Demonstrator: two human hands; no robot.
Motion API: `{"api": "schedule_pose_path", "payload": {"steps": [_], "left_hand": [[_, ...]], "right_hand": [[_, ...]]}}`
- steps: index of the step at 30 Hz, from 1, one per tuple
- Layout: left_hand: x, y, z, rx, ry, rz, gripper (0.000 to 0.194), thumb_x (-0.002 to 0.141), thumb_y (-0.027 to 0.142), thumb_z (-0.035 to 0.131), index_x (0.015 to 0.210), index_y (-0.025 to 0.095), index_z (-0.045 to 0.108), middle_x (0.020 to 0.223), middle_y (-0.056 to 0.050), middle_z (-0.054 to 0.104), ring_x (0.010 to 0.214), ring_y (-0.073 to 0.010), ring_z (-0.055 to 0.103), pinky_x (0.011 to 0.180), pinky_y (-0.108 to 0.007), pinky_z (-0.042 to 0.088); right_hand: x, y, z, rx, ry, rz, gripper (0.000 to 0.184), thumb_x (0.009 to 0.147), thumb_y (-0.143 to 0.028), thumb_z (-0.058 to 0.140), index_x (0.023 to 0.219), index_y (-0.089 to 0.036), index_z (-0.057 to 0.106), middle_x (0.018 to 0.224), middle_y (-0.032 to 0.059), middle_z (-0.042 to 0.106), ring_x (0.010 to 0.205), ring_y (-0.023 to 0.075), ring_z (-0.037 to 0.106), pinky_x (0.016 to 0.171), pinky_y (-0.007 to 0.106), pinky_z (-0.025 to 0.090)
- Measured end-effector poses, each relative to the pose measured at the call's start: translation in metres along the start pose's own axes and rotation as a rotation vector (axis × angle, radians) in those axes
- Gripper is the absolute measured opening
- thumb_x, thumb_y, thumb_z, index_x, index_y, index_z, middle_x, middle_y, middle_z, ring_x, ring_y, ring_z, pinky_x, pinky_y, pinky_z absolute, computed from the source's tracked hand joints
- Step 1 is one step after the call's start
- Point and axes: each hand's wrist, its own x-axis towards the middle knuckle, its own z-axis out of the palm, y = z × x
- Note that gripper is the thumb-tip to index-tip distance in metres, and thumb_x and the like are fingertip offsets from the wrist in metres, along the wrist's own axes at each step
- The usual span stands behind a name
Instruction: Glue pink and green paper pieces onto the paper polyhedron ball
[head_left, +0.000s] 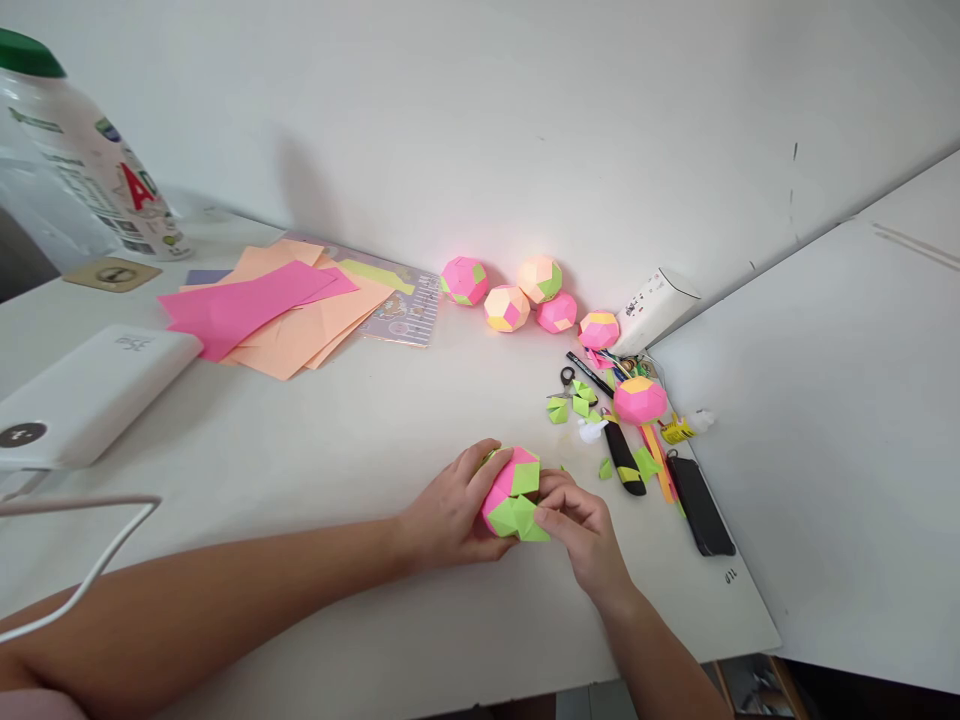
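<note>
A faceted pink and green paper ball [514,492] is held just above the front of the table. My left hand [444,512] wraps round its left side, with fingers over the top and the thumb beneath. At the ball's lower right, my right hand [589,530] pinches the edge of a green paper piece [531,522] between thumb and fingers. A gap shows between this piece and the neighbouring faces. The ball's underside is hidden. To the right of my right hand lie a black and yellow utility knife [622,455] and scraps of green paper [581,398].
Several finished paper balls [507,309] line the wall. Scissors [568,378], a black marker [590,374], a glue bottle [686,426] and a phone [700,505] lie at right. Coloured paper sheets [259,308], a white power bank [97,395] and a large bottle [90,150] occupy the left.
</note>
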Motion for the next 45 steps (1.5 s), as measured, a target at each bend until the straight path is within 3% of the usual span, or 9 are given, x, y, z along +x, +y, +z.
{"api": "schedule_pose_path", "payload": {"steps": [16,23,32,40,45], "left_hand": [[-0.002,-0.003,0.002,0.009,0.008,0.028,0.088,0.073,0.04,0.07,0.142,0.016,0.02,0.13,-0.022,0.038,0.119,-0.0361,0.048,0.092,-0.05,0.052],[-0.001,-0.005,-0.001,0.027,-0.019,0.135,0.09,0.08,0.038,0.067,0.147,0.018,0.011,0.143,-0.025,0.031,0.132,-0.0389,0.037,0.099,-0.055,0.045],[-0.001,-0.005,-0.001,0.056,-0.02,0.15,0.089,0.08,0.04,0.066,0.148,0.019,0.012,0.139,-0.025,0.034,0.127,-0.0393,0.041,0.094,-0.055,0.048],[-0.001,-0.006,0.0,0.063,-0.01,0.172,0.089,0.08,0.041,0.066,0.148,0.019,0.013,0.137,-0.024,0.035,0.126,-0.0392,0.04,0.096,-0.055,0.047],[-0.001,-0.005,-0.001,0.07,-0.01,0.16,0.087,0.08,0.04,0.065,0.147,0.018,0.015,0.136,-0.024,0.037,0.125,-0.0385,0.041,0.095,-0.054,0.047]], "right_hand": [[0.001,0.002,-0.002,-0.041,-0.01,-0.025,0.014,0.077,-0.028,0.069,0.064,-0.024,0.068,0.089,0.0051,0.067,0.105,0.0265,0.053,0.091,0.042,0.041],[0.001,0.006,-0.004,-0.058,-0.002,0.004,0.012,0.078,-0.032,0.071,0.068,-0.025,0.07,0.098,0.0047,0.066,0.108,0.0259,0.053,0.094,0.042,0.041],[0.002,0.008,-0.004,0.012,0.047,0.073,0.014,0.074,-0.035,0.074,0.066,-0.024,0.072,0.098,0.0055,0.065,0.106,0.0269,0.055,0.092,0.042,0.042],[0.004,0.01,-0.002,0.005,0.059,0.053,0.014,0.074,-0.036,0.074,0.067,-0.024,0.072,0.09,0.0053,0.066,0.104,0.0267,0.056,0.092,0.042,0.043],[0.004,0.011,-0.006,-0.037,0.043,0.048,0.015,0.076,-0.039,0.073,0.073,-0.025,0.073,0.098,0.0065,0.065,0.109,0.0272,0.055,0.096,0.043,0.042]]}}
